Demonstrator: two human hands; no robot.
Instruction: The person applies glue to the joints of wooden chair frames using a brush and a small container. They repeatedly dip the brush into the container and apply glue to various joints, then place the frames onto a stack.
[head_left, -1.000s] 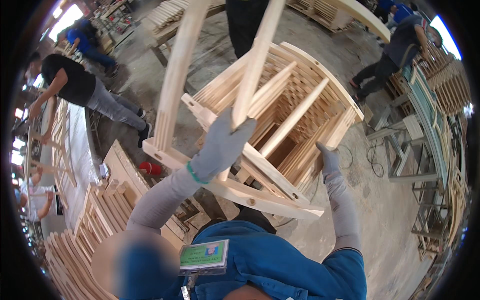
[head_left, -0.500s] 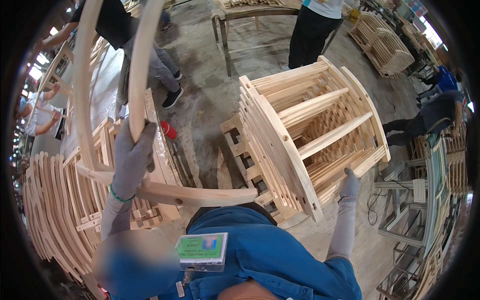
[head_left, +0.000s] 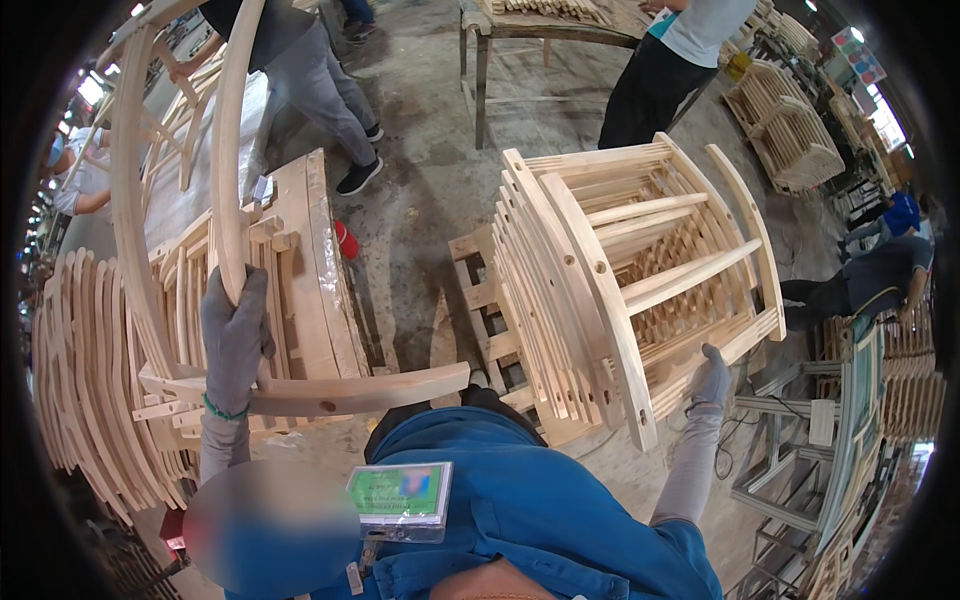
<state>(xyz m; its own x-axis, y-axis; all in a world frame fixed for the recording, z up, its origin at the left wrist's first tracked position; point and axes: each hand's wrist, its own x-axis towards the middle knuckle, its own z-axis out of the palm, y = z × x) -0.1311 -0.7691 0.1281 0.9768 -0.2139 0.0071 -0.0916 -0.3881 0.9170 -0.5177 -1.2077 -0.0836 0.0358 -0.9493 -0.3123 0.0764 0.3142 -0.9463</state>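
My left hand [head_left: 235,325], in a grey glove, is closed around the joint of a pale wooden chair frame [head_left: 229,170]. Its curved bars stand up past my fingers, and a drilled, bowed rail stretches toward my waist. On the right, my gloved right hand [head_left: 710,378] grips the near rail of another wooden frame [head_left: 622,345] with two crossbars. That frame lies slightly askew on top of a stack of similar frames [head_left: 525,290]; I cannot tell whether it is fully lifted off them. The fingers under the rail are partly hidden.
The stack rests on a wooden pallet [head_left: 480,295]. Curved wooden parts [head_left: 85,360] stand in rows at the left, beside a plywood board [head_left: 310,260] and a red cup-like object [head_left: 346,240]. A metal rack [head_left: 790,450] is at the right. Several people work nearby.
The left-hand frame has moved left and its bowed rail now ends farther from the stack. On the right, the top frame has shifted and separated a little from those beneath, my right hand still on it.
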